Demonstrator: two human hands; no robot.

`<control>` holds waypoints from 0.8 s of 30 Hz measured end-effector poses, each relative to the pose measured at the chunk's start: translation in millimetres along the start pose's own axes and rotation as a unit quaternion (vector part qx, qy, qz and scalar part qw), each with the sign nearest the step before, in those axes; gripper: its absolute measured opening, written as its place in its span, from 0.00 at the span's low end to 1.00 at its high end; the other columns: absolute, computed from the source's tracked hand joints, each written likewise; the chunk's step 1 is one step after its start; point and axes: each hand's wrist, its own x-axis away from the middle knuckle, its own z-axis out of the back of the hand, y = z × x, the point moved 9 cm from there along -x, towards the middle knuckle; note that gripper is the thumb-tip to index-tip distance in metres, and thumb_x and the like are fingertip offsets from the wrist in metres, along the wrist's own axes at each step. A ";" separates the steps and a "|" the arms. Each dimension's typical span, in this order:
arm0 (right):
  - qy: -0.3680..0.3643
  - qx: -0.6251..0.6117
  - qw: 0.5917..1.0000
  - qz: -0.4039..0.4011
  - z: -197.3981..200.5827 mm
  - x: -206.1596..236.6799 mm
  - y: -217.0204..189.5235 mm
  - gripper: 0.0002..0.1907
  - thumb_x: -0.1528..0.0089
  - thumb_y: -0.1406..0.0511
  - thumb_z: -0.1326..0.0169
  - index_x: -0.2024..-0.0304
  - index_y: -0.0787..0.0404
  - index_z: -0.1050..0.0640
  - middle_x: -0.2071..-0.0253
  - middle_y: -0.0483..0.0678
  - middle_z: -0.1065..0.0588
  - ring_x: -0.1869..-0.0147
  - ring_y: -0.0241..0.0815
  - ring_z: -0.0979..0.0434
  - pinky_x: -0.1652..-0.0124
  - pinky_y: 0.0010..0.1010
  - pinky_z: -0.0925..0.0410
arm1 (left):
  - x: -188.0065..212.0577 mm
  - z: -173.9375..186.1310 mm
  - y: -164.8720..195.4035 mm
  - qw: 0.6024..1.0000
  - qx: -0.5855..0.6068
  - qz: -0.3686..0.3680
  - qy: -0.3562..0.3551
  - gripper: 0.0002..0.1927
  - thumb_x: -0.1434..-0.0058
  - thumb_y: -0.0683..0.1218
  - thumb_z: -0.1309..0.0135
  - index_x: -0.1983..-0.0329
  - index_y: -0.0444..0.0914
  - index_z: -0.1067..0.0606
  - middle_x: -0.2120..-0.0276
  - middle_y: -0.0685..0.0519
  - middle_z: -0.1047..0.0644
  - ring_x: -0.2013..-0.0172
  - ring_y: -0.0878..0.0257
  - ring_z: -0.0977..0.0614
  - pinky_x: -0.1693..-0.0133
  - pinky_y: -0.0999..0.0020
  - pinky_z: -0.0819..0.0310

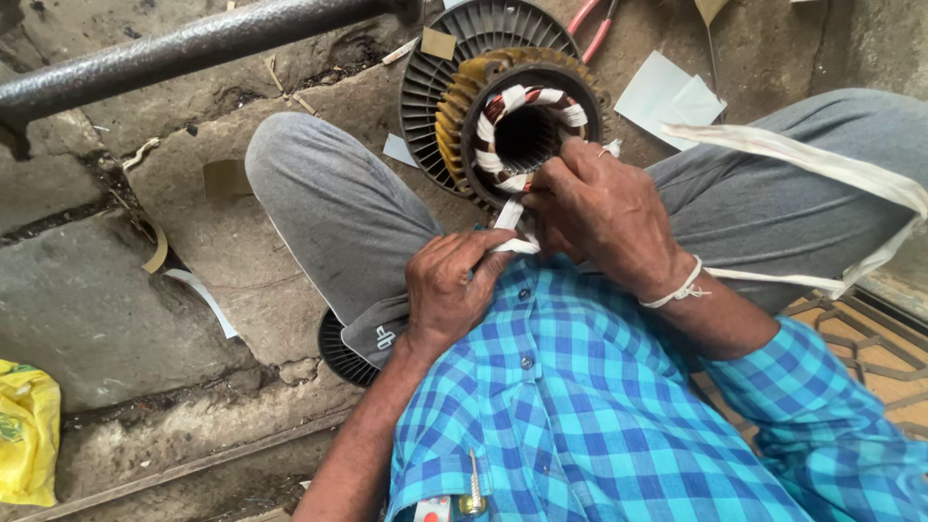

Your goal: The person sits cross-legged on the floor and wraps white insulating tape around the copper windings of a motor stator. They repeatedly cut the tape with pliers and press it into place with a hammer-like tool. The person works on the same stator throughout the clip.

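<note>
Pinching white tape, fingers closed, stator

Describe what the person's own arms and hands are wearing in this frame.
Both arms come out of a blue and turquoise checked shirt with short sleeves; the forearms are bare. The right hand has a thin metal ring on one finger and a white cord tied around the wrist. The left hand wears nothing.
</note>
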 end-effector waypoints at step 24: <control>0.128 -0.422 0.897 -0.026 -18.8 60.3 8.1 0.10 0.35 0.76 0.42 0.52 0.64 0.20 0.48 0.52 0.20 0.44 0.43 0.17 0.44 0.32 0.23 | -4.5 1.1 34.6 0.996 0.019 -0.091 -0.011 0.28 0.46 0.46 0.29 0.42 0.38 0.23 0.45 0.52 0.22 0.46 0.58 0.21 0.43 0.59 0.31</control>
